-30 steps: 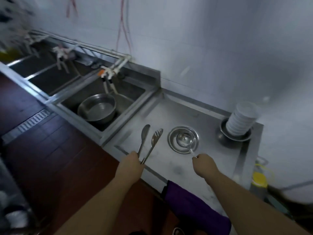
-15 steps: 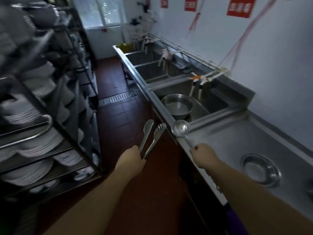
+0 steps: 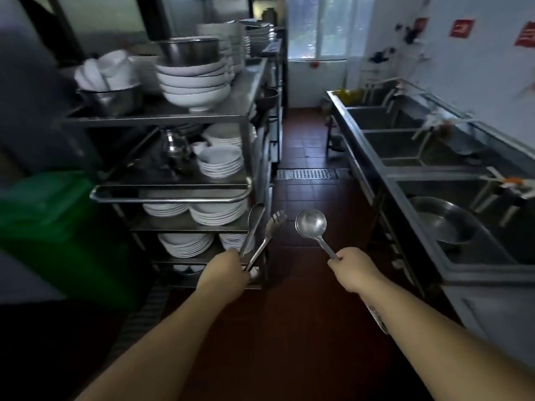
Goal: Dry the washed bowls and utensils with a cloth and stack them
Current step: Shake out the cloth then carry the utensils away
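My left hand [image 3: 224, 270] grips two steel utensils by their handles: a long spoon [image 3: 254, 224] and a slotted serving fork [image 3: 270, 231], both pointing up and away. My right hand [image 3: 354, 269] holds a steel ladle [image 3: 311, 224] by its thin handle, bowl upward. Both hands are out over the dark red tiled floor [image 3: 304, 175] of the aisle. To the left stands a metal shelf rack [image 3: 173, 195] loaded with stacks of white bowls [image 3: 194, 85] and white plates [image 3: 221, 160].
A row of steel sinks [image 3: 405, 146] runs along the right wall, the nearest holding a large steel basin [image 3: 445, 224]. A green bin [image 3: 55, 224] stands at the left. A floor drain grate [image 3: 307, 173] crosses the aisle ahead; a window [image 3: 318, 27] closes the far end.
My view has swung left, from the sink counter to the aisle and the shelf rack. Both hands keep their utensils, lifted off the counter and now over the floor.
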Action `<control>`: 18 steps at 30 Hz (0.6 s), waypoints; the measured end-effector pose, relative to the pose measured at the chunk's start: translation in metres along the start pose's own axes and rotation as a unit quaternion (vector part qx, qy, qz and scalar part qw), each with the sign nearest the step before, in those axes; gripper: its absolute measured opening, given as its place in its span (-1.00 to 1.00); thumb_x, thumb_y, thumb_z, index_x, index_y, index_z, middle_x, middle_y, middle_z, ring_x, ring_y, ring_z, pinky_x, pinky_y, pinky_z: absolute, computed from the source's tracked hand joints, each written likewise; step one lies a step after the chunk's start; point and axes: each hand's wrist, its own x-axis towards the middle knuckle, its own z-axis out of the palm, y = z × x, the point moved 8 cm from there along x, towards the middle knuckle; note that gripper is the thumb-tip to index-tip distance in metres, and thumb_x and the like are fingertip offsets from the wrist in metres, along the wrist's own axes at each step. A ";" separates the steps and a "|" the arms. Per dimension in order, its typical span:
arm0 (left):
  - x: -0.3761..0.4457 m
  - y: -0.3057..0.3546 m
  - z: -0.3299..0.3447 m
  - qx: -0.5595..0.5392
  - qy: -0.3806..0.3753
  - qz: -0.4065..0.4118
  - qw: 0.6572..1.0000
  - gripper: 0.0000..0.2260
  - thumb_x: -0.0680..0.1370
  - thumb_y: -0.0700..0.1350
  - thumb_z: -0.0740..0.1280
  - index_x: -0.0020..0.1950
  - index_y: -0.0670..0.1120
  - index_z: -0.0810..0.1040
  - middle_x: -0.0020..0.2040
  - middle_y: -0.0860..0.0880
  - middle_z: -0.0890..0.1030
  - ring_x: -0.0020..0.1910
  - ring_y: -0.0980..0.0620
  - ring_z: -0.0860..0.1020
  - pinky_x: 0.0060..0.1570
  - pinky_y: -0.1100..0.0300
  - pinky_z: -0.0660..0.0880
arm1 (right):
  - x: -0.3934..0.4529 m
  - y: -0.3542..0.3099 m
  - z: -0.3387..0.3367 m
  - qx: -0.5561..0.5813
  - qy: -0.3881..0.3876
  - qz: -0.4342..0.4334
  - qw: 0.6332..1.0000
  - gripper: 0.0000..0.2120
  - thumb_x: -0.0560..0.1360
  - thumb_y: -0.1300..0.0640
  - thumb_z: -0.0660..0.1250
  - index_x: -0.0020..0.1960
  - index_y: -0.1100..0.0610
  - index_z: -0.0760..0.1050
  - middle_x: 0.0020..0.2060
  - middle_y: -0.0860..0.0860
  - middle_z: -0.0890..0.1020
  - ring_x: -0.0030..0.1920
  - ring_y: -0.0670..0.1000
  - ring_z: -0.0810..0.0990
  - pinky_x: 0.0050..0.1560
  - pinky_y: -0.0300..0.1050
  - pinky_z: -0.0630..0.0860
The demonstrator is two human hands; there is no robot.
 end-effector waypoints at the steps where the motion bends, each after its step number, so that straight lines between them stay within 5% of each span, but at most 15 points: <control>1: 0.002 -0.017 -0.008 -0.003 0.007 -0.014 1.000 -0.70 0.53 0.01 0.44 0.18 -0.11 0.53 0.10 -0.10 0.67 0.13 -0.18 0.63 0.09 0.00 0.57 | 0.006 -0.017 0.012 -0.012 -0.009 -0.010 1.000 -0.75 0.64 0.10 0.31 -0.20 0.12 0.53 -0.32 0.05 0.59 -0.36 0.06 0.56 -0.39 -0.14 0.41; 9: 0.030 -0.131 -0.050 -0.019 0.041 -0.117 0.992 -0.72 0.50 0.00 0.46 0.14 -0.07 0.56 0.03 -0.05 0.67 0.03 -0.12 0.64 -0.01 0.04 0.60 | 0.061 -0.141 0.107 -0.077 -0.078 -0.096 0.989 -0.66 0.59 0.13 0.31 -0.36 0.10 0.46 -0.48 0.00 0.51 -0.45 0.05 0.48 -0.44 -0.13 0.29; 18: 0.126 -0.200 -0.085 -0.032 0.062 -0.221 0.973 -0.80 0.50 -0.01 0.45 0.05 -0.03 0.53 -0.08 -0.01 0.65 -0.10 -0.06 0.64 -0.12 0.07 0.61 | 0.178 -0.264 0.179 -0.127 -0.158 -0.187 0.961 -0.66 0.61 0.10 0.31 -0.34 0.11 0.44 -0.39 0.02 0.53 -0.29 0.10 0.54 -0.39 -0.12 0.33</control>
